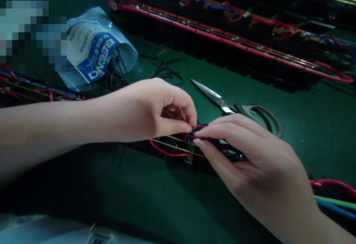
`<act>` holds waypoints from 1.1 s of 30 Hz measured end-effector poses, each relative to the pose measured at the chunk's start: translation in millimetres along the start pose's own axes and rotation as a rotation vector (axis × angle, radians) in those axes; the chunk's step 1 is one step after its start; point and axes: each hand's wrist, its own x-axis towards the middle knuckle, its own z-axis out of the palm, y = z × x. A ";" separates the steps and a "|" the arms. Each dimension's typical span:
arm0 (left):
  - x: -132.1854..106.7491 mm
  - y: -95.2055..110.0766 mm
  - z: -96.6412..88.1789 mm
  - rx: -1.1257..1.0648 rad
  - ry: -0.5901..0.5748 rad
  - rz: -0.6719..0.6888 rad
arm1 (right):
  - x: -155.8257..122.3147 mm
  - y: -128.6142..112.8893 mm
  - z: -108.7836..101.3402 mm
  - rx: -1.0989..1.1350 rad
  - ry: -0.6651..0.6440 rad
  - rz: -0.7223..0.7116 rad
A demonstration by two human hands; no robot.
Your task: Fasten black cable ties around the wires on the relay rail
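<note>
My left hand [150, 110] and my right hand [250, 162] meet over a long black strip assembly [178, 151] lying on the green mat. Both pinch at a small red wire loop [170, 152] near a tiny green board on the strip. The left thumb and forefinger close together at the loop's top. The right forefinger and thumb pinch the same spot from the other side. Thin brass rails run along the strip under my fingers. What sits between the fingertips is partly hidden.
Scissors [236, 107] lie shut on the green mat [167, 207] just beyond my right hand. A white and blue bag [91, 47] of black cable ties lies at the back left, loose ties [165, 69] beside it. More wired strips [222, 36] with red and blue wires lie across the back.
</note>
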 end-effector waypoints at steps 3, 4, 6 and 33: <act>-1.0 0.7 -1.4 0.021 -0.019 -0.017 | 0.5 0.4 -1.6 -0.009 -0.007 0.002; -1.5 1.1 -2.0 0.037 -0.021 -0.024 | 0.5 0.6 -2.2 -0.009 -0.006 0.003; -3.1 1.8 -2.4 0.066 -0.011 -0.012 | 0.2 1.0 -2.9 -0.008 0.002 0.009; -8.9 -6.6 -1.7 0.306 0.013 0.268 | -1.8 -0.8 0.2 -0.019 -0.001 0.048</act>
